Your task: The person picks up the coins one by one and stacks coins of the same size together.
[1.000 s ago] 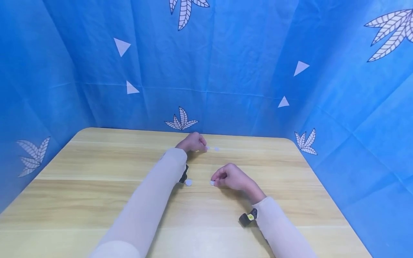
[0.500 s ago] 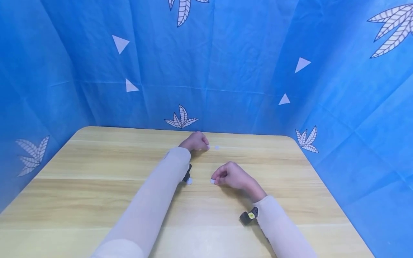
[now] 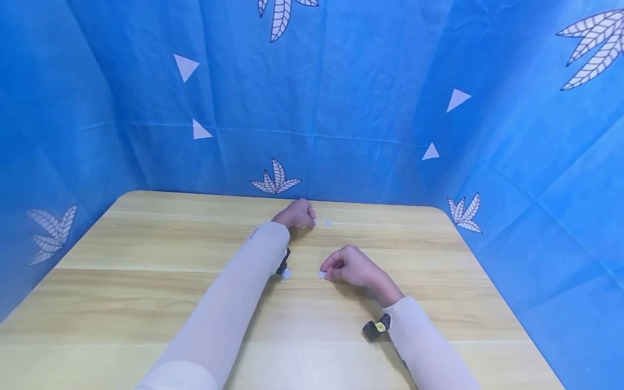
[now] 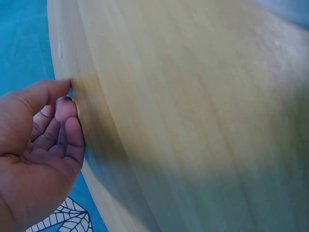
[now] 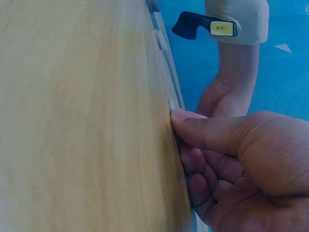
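In the head view my left hand (image 3: 298, 213) reaches to the far part of the table, fingers curled down at a small white disc (image 3: 314, 222) that shows only as a sliver at the fingertips. The left wrist view shows the thumb and fingertips (image 4: 75, 126) close together at the wood; the disc is hidden there. Nearer to me, my right hand (image 3: 352, 266) pinches another small white disc (image 3: 322, 274) between thumb and fingers, low at the tabletop. In the right wrist view that disc (image 5: 172, 105) sticks out past the thumb tip.
A white disc (image 3: 328, 223) lies just right of my left hand. Another white disc (image 3: 286, 274) lies beside the left wrist camera (image 3: 283, 262); from the right wrist it looks like a small stack (image 5: 161, 39). Blue patterned cloth (image 3: 365, 108) stands behind the wooden table (image 3: 390, 238).
My left hand has shifted slightly right, and its fingertips now cover most of the disc that showed beside them. My right hand keeps its pinch in nearly the same place.
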